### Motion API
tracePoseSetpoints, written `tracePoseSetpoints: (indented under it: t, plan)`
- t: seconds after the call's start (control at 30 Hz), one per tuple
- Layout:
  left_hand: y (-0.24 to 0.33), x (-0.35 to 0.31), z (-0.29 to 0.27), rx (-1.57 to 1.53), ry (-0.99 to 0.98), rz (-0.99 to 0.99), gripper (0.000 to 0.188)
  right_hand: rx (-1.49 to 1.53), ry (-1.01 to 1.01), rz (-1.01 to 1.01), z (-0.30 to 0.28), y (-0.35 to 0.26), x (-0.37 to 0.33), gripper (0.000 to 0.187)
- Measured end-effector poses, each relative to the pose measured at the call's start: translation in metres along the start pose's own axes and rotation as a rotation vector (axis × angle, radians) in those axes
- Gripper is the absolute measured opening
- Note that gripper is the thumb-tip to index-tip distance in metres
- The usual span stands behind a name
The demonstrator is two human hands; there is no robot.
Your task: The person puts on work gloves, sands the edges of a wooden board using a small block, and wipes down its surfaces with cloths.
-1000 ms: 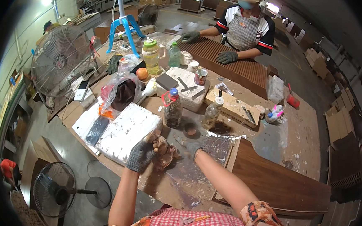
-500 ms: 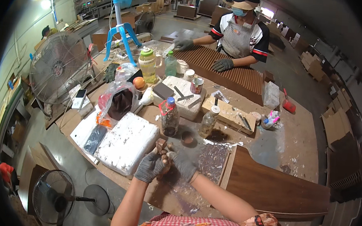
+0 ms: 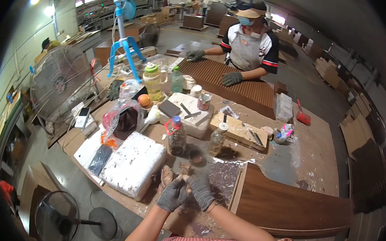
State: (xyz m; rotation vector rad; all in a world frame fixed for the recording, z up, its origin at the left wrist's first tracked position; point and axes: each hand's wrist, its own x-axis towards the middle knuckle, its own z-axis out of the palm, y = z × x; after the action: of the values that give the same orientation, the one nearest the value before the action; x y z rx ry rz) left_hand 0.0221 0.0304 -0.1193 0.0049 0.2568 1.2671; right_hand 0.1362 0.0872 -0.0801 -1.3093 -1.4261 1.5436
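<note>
Head view: your gloved left hand point(image 3: 172, 197) and gloved right hand point(image 3: 201, 192) meet above the worktable point(image 3: 319, 169), fingers bent, fingertips together. A small brown piece point(image 3: 185, 167) shows just beyond the fingertips; whether either hand grasps it, I cannot tell. A crumpled brown cloth point(image 3: 166, 176) lies just past your left hand, near the white block point(image 3: 134, 161). Farther ahead stand a blue-capped bottle point(image 3: 177, 141) and a white-capped bottle point(image 3: 217, 141). Opposite you, a co-worker point(image 3: 249, 46) rests both gloved hands on a ridged brown stack point(image 3: 214, 70).
</note>
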Motion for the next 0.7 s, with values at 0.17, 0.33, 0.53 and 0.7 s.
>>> tracePoseSetpoints:
  t: [0.17, 0.33, 0.53, 0.7]
  plan:
    - [-0.005, -0.003, -0.003, 0.191, 0.044, -0.069, 0.041, 0.692, -0.149, 0.254, -0.023, -0.009, -0.027, 0.022]
    - [-0.005, -0.007, 0.006, 0.381, 0.065, -0.092, 0.050, 0.716, -0.146, 0.028, -0.094, -0.035, -0.044, 0.033]
    - [0.018, 0.018, 0.041, 0.903, 0.115, -0.049, 0.047, 0.571, 0.111, -0.117, -0.203, -0.013, -0.071, 0.031]
    - [0.013, 0.110, 0.151, 1.393, -0.148, 0.103, 0.035, 0.786, 0.281, -0.122, -0.242, 0.010, -0.105, 0.030]
